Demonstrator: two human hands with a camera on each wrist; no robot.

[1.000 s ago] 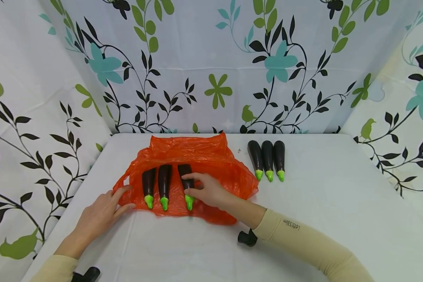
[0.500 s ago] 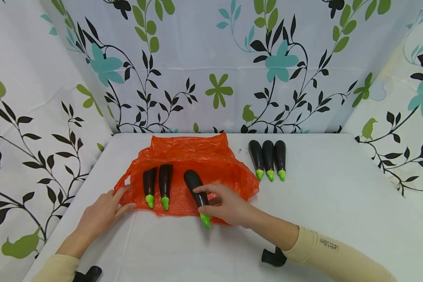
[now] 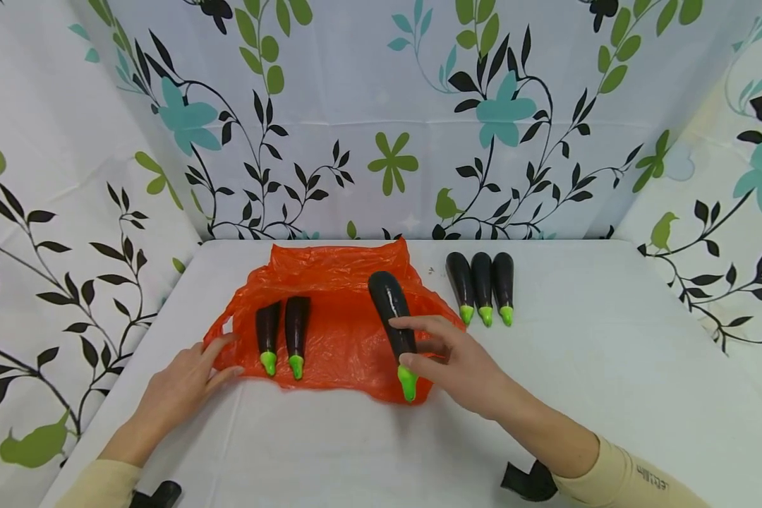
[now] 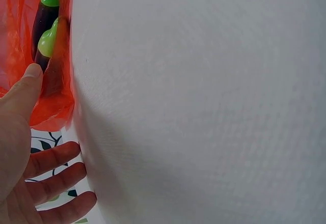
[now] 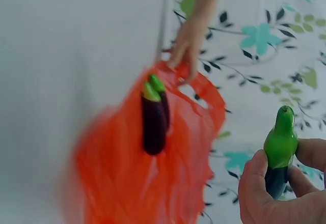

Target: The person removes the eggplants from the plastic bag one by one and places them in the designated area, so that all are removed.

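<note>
My right hand [image 3: 466, 370] pinches a dark purple eggplant [image 3: 390, 303] near its bright green stem end. It is raised over the right part of an orange plastic bag [image 3: 349, 346], stem toward me. Two more eggplants lie side by side at the left of the bag's mouth, one farther left [image 3: 267, 328] and one beside it [image 3: 296, 328]. At the bag's left edge rests my left hand [image 3: 180, 384], its fingers relaxed. In the left wrist view, the thumb [image 4: 25, 89] touches the bag close to the eggplants' green ends, and the other fingers extend loosely.
Three eggplants [image 3: 481, 282] lie in a row on the white table [image 3: 584, 331] at the back right, just beyond the bag. A leaf-patterned curtain [image 3: 355, 106] closes off the back and both sides. Black wrist gear [image 3: 530, 481] shows below the right forearm.
My right hand has taken the rightmost eggplant off the bag's inside, lifting it and carrying it to the right. The left hand and the other eggplants have stayed in place.
</note>
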